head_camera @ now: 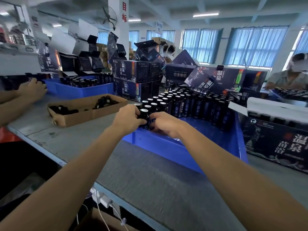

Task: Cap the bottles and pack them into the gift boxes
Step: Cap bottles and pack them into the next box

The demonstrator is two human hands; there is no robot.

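Observation:
Both my hands meet at the near left corner of a blue bin point(175, 147) full of dark bottles point(196, 104). My left hand point(128, 118) grips the upper part of one dark bottle point(144, 114) whose silver sealed top shows. My right hand point(164, 123) curls round the lower body of that bottle, or of one beside it. Several uncapped bottles with silver tops point(158, 99) stand just behind. A cardboard tray point(80, 117) with black caps point(105, 102) lies to the left. An open dark gift box point(276, 137) stands at the right.
Stacked dark gift boxes point(131, 75) rise behind the bin. A second blue bin point(78, 90) with bottles sits at the back left, where another person's hand point(31, 89) rests. A further person point(290, 75) works at the far right. Grey table point(150, 177) in front.

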